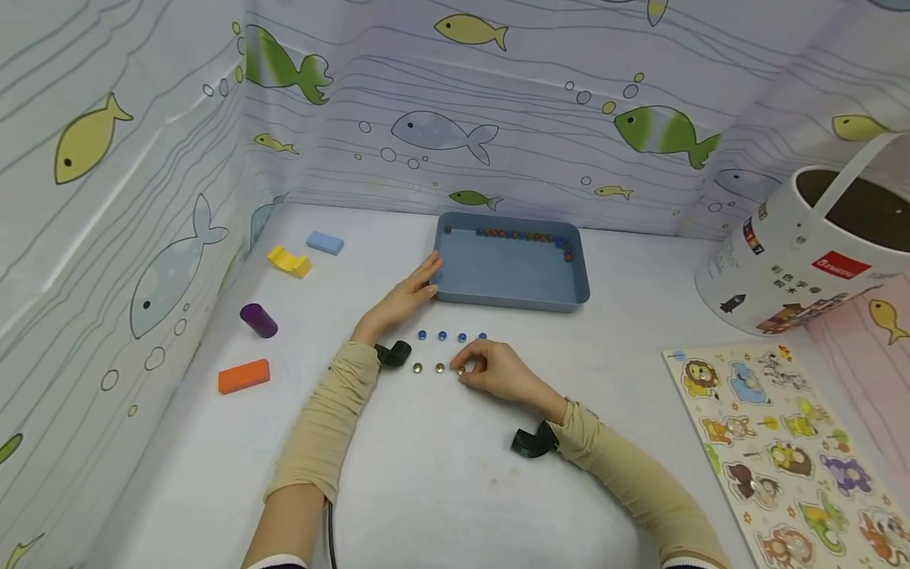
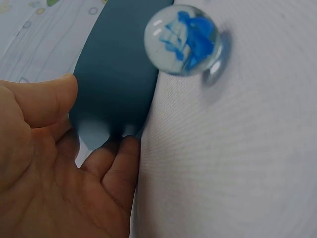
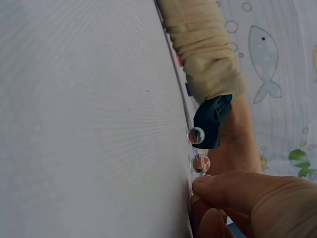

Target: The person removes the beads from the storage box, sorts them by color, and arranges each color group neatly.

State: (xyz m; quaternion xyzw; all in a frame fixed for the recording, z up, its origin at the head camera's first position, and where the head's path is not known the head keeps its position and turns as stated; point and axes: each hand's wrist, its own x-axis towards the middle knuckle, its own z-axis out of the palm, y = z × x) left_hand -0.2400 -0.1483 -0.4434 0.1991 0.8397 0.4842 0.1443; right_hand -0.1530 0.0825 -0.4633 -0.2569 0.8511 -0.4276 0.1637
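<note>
At the front-left corner of a blue-grey tray (image 1: 512, 303), my left hand (image 1: 404, 299) rests its extended fingers along the outside wall. My right hand (image 1: 501, 371) pinches a glass marble (image 1: 461, 370) between thumb and fingers, down at the white tabletop. This marble ends a short row; two more amber-looking marbles, the middle one (image 1: 440, 368) and the left one (image 1: 417, 368), lie to its left. Behind them runs a row of several blue marbles (image 1: 442, 336). A clear marble with a blue swirl (image 2: 182, 39) looms large in the left wrist view.
Several coloured marbles (image 1: 508, 235) line the tray's back edge and right corner. Left lie a yellow block (image 1: 290, 261), a blue block (image 1: 325, 243), a purple cylinder (image 1: 259, 320) and an orange block (image 1: 244, 377). An animal puzzle board (image 1: 771, 419) and a white bucket (image 1: 775, 261) stand right.
</note>
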